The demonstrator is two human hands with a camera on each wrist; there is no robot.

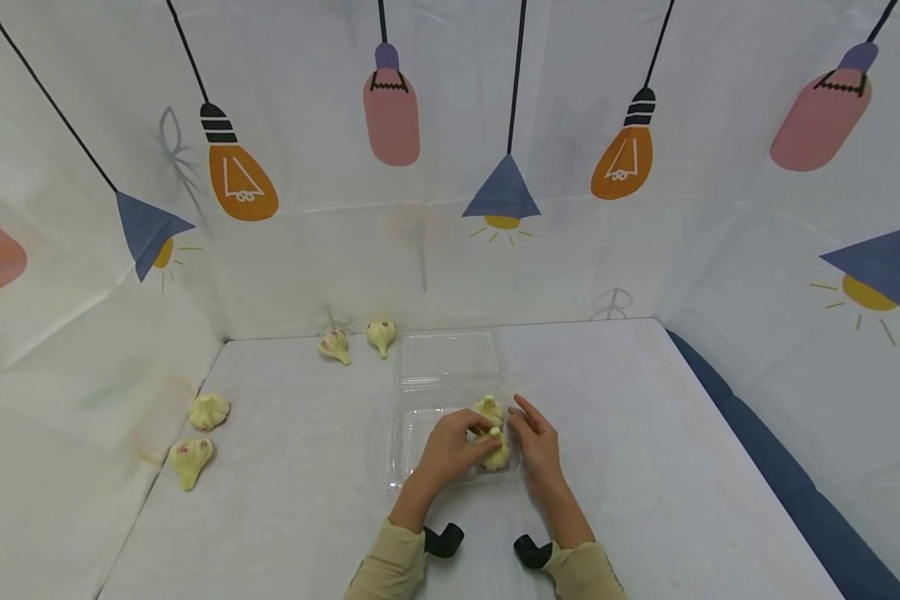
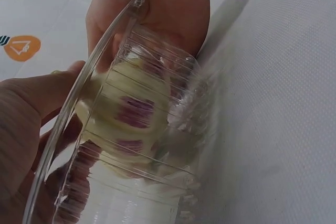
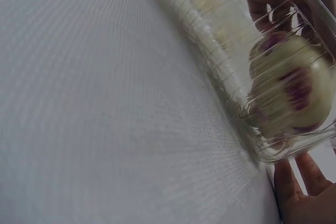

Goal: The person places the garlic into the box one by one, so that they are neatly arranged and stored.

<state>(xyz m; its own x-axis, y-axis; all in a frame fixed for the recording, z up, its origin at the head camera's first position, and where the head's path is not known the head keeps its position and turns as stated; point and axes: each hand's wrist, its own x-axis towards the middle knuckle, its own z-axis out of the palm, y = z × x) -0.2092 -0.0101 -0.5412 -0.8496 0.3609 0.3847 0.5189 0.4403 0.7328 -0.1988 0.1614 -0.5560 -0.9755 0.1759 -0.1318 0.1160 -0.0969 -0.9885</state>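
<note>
So the person's left hand (image 1: 450, 447) has the front garlic bulb (image 1: 497, 457) pinched between thumb and finger, stem end up. It's in the right side of a clear plastic box (image 1: 398, 446), right by the rear garlic bulb (image 1: 487, 407), whose stem end is up too. Right hand (image 1: 537, 446) is loose, fingers extended just beside the box's right wall; can't tell if they touch it. The opened box runs lengthwise away from the person, lid (image 1: 450, 354) folded back at the far end.

White-covered table (image 1: 292, 517), white fabric walls (image 1: 435, 258) printed with hanging lamps, something dark blue (image 1: 772, 450) along the right edge.

Count: six bulbs. Two boxed, two at the back (image 1: 334, 345) with stems pointing nearward, two at left (image 1: 191, 460), the nearer one's stem also this way. Prints: three pink, three blue, two orange.
</note>
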